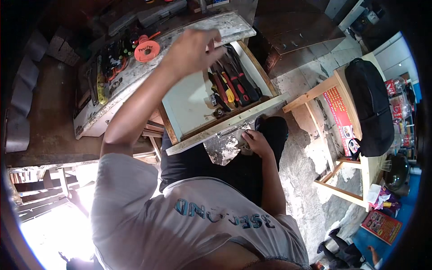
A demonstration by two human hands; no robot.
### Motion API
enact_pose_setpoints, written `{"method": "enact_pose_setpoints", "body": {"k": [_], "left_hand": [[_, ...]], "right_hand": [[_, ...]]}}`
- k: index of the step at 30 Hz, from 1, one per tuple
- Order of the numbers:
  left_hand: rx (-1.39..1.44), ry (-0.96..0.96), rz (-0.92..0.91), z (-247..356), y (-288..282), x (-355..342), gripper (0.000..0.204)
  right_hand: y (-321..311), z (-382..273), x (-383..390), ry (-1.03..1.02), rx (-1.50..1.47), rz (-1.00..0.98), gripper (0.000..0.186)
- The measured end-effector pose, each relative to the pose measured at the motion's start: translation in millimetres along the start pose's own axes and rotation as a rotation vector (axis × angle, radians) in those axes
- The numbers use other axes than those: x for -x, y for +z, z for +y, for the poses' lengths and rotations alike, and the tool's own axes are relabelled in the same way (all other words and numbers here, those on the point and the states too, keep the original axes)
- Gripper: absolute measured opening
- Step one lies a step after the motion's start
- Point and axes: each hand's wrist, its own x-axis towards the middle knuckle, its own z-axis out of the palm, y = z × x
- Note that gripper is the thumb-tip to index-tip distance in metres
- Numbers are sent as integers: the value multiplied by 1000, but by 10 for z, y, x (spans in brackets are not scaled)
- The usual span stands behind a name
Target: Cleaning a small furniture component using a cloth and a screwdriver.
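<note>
My left hand [191,51] is raised over the back left of a pulled-out wooden drawer [184,94]. Its fingers are bent but apart, slightly blurred, and hold nothing visible. Below and to the right of it, several screwdrivers and pliers with red, black and yellow handles [231,95] lie in the drawer. Beside their near ends sit small metal parts [219,112]. My right hand [258,144] is low in front of the drawer, close to its metal pull handle [230,131]. Its fingers close around something small and dark, mostly hidden.
Left of the drawer, the worn tabletop [225,27] carries an orange disc [147,51] and a yellow-handled cutter [101,92]. At right, a black bag [369,105] lies on a wooden frame [335,87], near plastic bottles [398,105]. Another person's legs [344,247] show at lower right.
</note>
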Motion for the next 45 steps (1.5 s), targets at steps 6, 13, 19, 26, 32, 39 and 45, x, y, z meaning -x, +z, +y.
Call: {"method": "enact_pose_setpoints", "body": {"k": [6,13,19,26,32,39,45], "left_hand": [[12,-100,-353,-66,560,864,29],[-57,14,-386,-256,1136,931,35],[47,-68,-376,-447,1133,866,37],[480,-221,-294,-437,714,916,29],[1580,-322,-66,-236,542,1104,33],[1704,-194,-154,540,262,1310,46],[1224,30,-114,540,413,1644,55]], "right_hand": [[68,5,-42,7,-5,-27,36],[117,94,-82,-15,60,-14,36],[90,-6,-72,-25,110,-15,35],[-21,-387,185,-27,-195,110,33],[-414,-1513,861,-277,-621,304,30],[-485,-2674,603,-892,460,523,66],[-64,-2489,116,-933,393,593,50]]}}
